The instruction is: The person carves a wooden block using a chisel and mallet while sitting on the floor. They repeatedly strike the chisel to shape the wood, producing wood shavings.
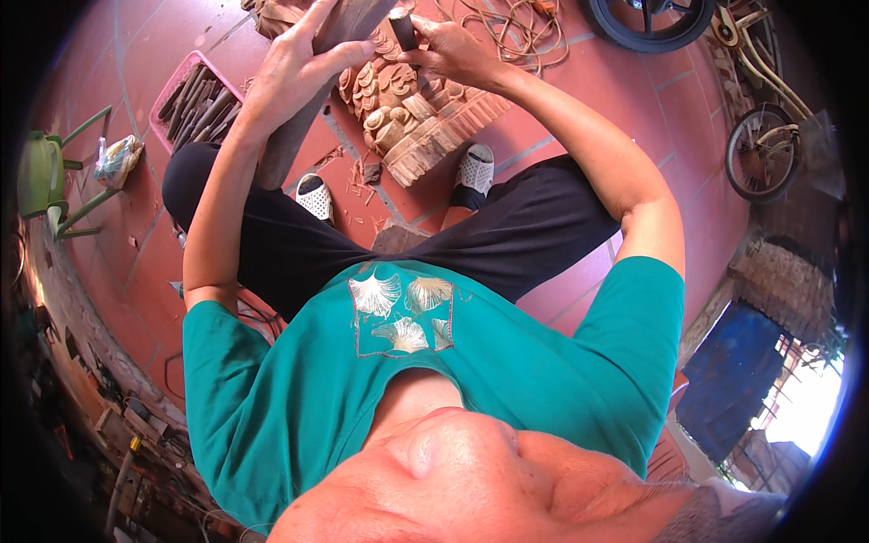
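Observation:
At the top of the head view my left hand point(303, 59) is closed round a long, flat bar of dark wood point(294, 136). Its thumb lies across the bar, which slants down towards my left knee. My right hand point(453, 50) grips a dark chisel point(404, 29) with a pale top end, held upright against the carving; its tip is hidden. Between my feet and the hands rests a carved wooden block point(434, 136), with curled, scaly relief and a stepped base. The bar and my hands cover part of its far side.
A pink basket point(161, 101) full of chisels stands left, near a green chair point(45, 181) and a plastic bag point(118, 161). An orange cord point(516, 41) lies coiled beyond my right hand. Wheels point(762, 152) stand at the right. Wood chips point(358, 195) litter the red tiles.

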{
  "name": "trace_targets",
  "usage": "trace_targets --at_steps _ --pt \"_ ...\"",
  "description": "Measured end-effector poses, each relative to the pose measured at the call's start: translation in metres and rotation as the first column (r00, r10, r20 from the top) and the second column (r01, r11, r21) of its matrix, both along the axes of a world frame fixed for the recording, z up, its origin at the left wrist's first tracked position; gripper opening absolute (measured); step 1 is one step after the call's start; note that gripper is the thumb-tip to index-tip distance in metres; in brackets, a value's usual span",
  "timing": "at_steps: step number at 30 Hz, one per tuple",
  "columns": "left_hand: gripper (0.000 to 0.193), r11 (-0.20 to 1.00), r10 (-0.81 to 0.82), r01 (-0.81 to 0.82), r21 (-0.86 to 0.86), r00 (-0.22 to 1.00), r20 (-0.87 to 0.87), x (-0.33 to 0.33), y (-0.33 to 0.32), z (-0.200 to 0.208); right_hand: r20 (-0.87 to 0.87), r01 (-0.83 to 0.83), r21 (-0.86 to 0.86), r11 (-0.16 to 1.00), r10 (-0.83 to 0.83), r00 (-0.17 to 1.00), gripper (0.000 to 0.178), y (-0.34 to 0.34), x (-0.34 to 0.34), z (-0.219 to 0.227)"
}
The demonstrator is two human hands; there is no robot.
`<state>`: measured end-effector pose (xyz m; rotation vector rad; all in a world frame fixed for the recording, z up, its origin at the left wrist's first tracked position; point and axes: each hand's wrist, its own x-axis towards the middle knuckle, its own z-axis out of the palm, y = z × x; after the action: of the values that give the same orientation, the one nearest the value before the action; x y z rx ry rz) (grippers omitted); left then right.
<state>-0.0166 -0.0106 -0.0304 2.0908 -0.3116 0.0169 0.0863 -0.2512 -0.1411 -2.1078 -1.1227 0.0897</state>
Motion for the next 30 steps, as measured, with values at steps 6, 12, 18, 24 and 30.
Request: trace_targets --at_steps 6,12,18,24,30 --pt "0.083 0.995 0.002 0.007 -0.096 0.995 0.097 0.0 0.001 -0.013 -0.115 0.024 -0.042 0.999 -0.029 0.993 0.039 0.003 -0.003 0.0" --pt "0.079 0.962 0.031 -0.035 0.27 0.999 0.019 -0.005 0.012 -0.044 0.027 -0.004 -0.128 0.992 0.007 1.0 0.036 0.006 0.001 -0.006" --pt "0.078 0.997 0.073 -0.071 -0.028 0.993 0.088 -0.006 0.016 -0.033 0.04 -0.074 -0.008 0.997 0.074 0.996 0.033 0.01 0.0 0.001" --pt "0.079 0.972 0.048 -0.04 0.232 0.998 -0.028 -0.002 0.02 -0.042 0.005 -0.026 -0.254 0.967 0.028 1.0 0.033 0.014 -0.006 0.005" --pt "0.081 0.99 0.073 -0.077 0.116 0.997 0.037 -0.004 0.018 -0.041 0.082 0.001 -0.122 0.993 0.009 0.997 0.035 0.003 0.006 0.001"
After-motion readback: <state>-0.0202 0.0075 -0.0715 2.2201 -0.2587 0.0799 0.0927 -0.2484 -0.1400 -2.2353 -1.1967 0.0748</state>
